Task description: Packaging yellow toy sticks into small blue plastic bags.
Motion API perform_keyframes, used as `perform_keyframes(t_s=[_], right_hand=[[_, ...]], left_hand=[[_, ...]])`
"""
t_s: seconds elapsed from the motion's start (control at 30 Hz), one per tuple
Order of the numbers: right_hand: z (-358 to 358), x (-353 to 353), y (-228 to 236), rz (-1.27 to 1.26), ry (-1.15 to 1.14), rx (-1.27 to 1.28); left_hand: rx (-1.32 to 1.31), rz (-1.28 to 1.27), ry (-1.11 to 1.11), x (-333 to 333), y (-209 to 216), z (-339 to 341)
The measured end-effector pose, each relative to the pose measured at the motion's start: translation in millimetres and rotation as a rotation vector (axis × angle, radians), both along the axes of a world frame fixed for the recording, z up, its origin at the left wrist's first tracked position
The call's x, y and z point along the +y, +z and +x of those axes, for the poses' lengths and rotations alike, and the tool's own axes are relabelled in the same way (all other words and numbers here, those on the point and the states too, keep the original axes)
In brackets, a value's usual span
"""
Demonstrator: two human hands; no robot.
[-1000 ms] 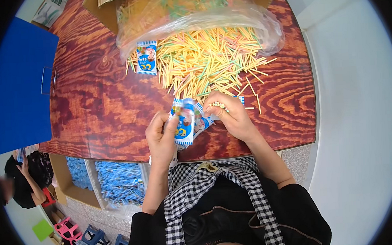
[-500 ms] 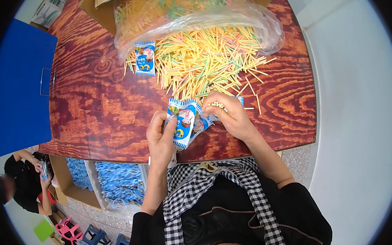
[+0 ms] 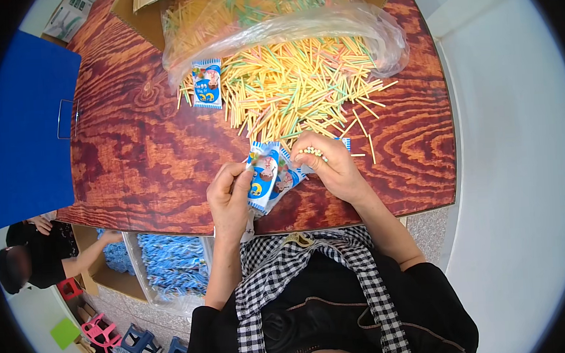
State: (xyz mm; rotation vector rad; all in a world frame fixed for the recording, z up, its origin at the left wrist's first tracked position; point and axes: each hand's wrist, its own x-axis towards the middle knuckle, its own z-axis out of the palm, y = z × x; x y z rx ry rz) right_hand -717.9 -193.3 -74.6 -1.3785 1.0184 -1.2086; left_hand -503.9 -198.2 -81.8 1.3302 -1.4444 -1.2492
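My left hand pinches a small blue-and-white packet between thumb and fingers. Another similar packet lies behind it, partly covered. My right hand is closed around a bunch of thin pastel sticks, their pale ends showing at the curled fingers. Just beyond both hands spreads a loose pile of yellow, pink and green sticks. A striped packet edge peeks out beside my right hand.
A clear plastic bag in a cardboard box spills the sticks. One packet lies at the pile's left. A blue panel borders the wooden table. Below are boxes of blue packets and a co-worker.
My left hand and its packet have shifted slightly; the right hand stays almost still with its sticks. The co-worker has reached an arm into the box of blue packets.
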Motion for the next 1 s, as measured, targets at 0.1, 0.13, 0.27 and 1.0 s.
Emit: perform_keyframes(t_s=[0.1,0.13,0.27,1.0], right_hand=[[0,0,0,-0.001,0.005,0.001],[0,0,-1,0.003,0.007,-0.004],[0,0,0,-0.003,0.014,-0.001],[-98,9,-20,0.232,-0.443,0.986]], left_hand=[[-0.007,-0.071,-0.012,-2,4,-1],[0.004,-0.095,-0.014,-2,5,-1],[-0.003,-0.160,-0.047,-4,7,-2],[0.078,-0.154,-0.096,-5,9,-18]])
